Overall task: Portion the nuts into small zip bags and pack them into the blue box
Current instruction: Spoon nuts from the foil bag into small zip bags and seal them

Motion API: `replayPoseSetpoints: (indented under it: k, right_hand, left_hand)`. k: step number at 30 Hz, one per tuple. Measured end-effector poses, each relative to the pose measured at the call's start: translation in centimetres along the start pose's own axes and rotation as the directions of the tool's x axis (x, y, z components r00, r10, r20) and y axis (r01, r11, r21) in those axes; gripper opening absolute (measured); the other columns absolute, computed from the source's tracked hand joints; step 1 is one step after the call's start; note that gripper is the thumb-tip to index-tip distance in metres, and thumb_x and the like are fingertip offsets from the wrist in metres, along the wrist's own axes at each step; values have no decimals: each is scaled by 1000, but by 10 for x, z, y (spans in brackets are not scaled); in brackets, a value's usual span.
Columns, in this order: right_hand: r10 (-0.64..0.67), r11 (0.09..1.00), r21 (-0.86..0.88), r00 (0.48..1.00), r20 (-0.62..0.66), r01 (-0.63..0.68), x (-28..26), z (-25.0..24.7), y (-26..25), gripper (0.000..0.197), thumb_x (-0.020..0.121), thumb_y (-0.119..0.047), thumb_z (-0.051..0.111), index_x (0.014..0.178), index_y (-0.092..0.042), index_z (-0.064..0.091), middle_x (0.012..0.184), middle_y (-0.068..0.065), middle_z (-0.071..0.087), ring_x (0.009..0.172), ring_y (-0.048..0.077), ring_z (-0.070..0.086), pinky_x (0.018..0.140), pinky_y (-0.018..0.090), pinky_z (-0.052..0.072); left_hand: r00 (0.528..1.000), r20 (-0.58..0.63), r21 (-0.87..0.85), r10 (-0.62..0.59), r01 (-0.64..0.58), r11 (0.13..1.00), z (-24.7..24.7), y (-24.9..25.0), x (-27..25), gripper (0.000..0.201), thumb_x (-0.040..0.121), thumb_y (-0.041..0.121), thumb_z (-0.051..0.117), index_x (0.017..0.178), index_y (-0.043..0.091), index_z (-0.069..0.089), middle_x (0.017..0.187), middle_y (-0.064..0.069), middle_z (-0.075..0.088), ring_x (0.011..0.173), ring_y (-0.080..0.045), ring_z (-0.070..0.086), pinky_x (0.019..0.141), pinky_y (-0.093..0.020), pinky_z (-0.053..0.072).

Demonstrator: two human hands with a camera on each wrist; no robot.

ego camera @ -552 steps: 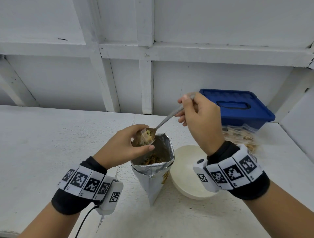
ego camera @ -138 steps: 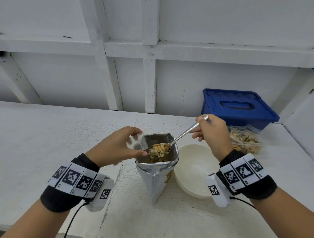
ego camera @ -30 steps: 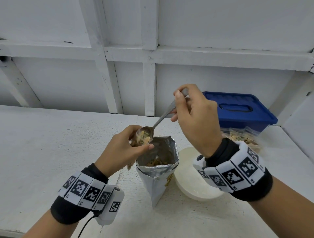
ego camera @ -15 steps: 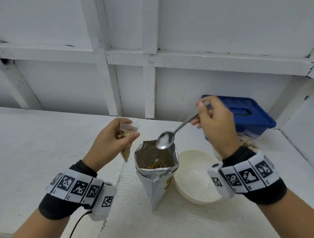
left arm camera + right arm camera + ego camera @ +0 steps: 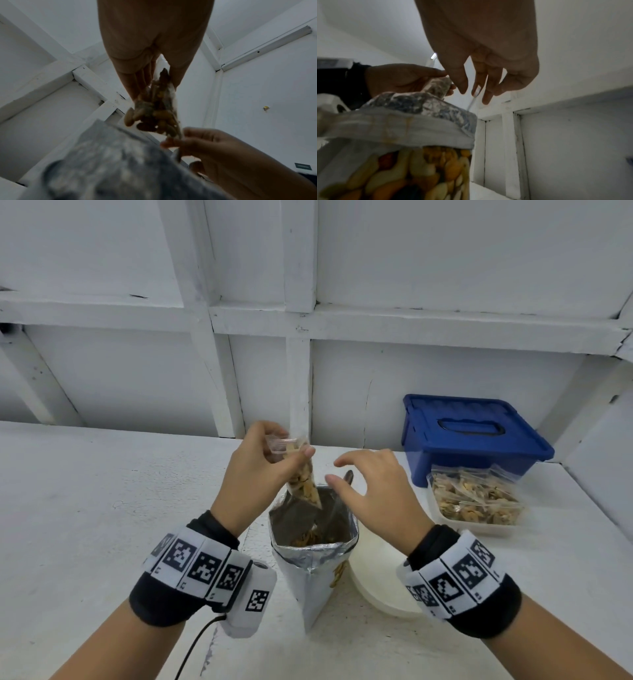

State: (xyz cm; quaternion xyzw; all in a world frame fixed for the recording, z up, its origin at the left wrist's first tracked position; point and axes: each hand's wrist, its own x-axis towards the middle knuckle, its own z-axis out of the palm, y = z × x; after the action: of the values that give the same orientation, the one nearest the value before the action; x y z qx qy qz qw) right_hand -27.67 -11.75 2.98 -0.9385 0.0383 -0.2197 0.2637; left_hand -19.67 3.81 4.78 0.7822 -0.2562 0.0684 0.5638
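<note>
Blue box [image 5: 469,436], solid blue lid. Foil pouch [image 5: 313,563] silver, w/ printed nuts in yellow, orange & brown. Clear zip bag [image 5: 301,474] shows tan-brown nuts. Wristbands [image 5: 198,563] black w/ white-and-black square-code tags. Bowl [image 5: 373,587] cream; table [image 5: 85,508] white.

wall: white-painted panels [image 5: 445,251], framed by white timber battens [image 5: 298,285] crossing horizontal and vertical; paint chipped at joints
brace: diagonal white strut [image 5: 34,378] far left, another far right
worktop: white, rough painted surface [image 5: 85,508], runs to the wall
light: even, soft; a tube fitting [image 5: 267,44] on the right-hand wall panel
</note>
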Motion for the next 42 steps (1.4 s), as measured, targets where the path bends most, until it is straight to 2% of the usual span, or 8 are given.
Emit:
replayPoseSetpoints:
  k: [3, 8, 13, 16, 25, 32, 38, 42]
  right_hand:
    - [-97, 995, 42, 993, 70, 94, -2, 0, -14, 57, 75, -64, 50, 112, -22, 58, 103, -13, 59, 99, 7, 43, 84, 29, 35]
    - [-1, 953, 301, 996, 95, -28, 0, -7, -12, 26, 86, -25, 62, 109, -13, 60, 87, -14, 58, 80, -3, 55, 69, 5, 40]
    - [62, 903, 410, 983, 171, -128, 3, -15, 0, 19, 86, -22, 63, 105, -19, 62, 95, -6, 67, 92, 9, 63, 83, 28, 52]
    - [94, 852, 503, 987, 129, -146, 3, -19, 0, 15, 86, -25, 63, 100, -24, 62, 93, -7, 68, 89, 7, 63, 82, 23, 52]
    - [157, 804, 579, 988, 12, -135, 5, -40, 14, 11, 87, -15, 60, 84, -24, 66, 77, -3, 67, 65, 2, 58, 58, 15, 50]
    - [339, 886, 415, 899, -276, -207, -13, -96, 95, 9, 88, -19, 59, 90, -15, 67, 81, -6, 68, 71, -3, 62, 60, 9, 49]
    - [460, 880, 145, 737, -496, -452, -33, -105, 181, 14, 88, -16, 60, 94, -6, 68, 81, 4, 63, 76, 20, 57, 72, 32, 48]
    - [435, 874, -3, 785, -441, -485, -42, -86, 209, 14, 87, -8, 60, 92, 1, 69, 85, 17, 68, 75, 22, 56, 70, 25, 37]
  left_hand:
    - [1000, 15, -35, -7, 8, 999, 7, 7, 0, 36, 71, 35, 73, 87, 30, 41, 82, 10, 60, 67, 6, 60, 58, -8, 47]
    - [980, 188, -226, -59, 102, 969, 9, 11, 0, 54, 66, 48, 72, 107, 21, 51, 94, 2, 68, 88, -8, 67, 76, -21, 53]
    - [971, 236, -366, -45, 132, 921, 7, 13, 2, 14, 87, 15, 55, 95, 13, 67, 82, 2, 72, 84, -12, 69, 70, -23, 56]
    - [977, 214, -344, -20, 95, 934, 10, 10, 3, 10, 84, 15, 58, 87, 16, 68, 74, 5, 72, 74, -9, 68, 64, -21, 55]
    - [942, 330, -5, 57, -59, 998, -1, -1, 9, 30, 74, 47, 55, 97, 29, 63, 91, 8, 71, 87, -5, 67, 78, -24, 53]
    - [957, 264, 487, -121, -23, 873, -26, -86, 24, 13, 90, 22, 57, 99, 16, 64, 93, -2, 69, 83, -14, 61, 74, -20, 40]
    - [808, 360, 725, -467, 73, 685, -15, -152, 10, 37, 92, 23, 52, 126, 9, 52, 130, -10, 54, 116, -24, 51, 99, -31, 37]
    - [744, 348, 778, -570, 110, 618, -13, -176, 4, 58, 89, 32, 56, 140, 12, 37, 147, -11, 35, 134, -27, 33, 112, -38, 26]
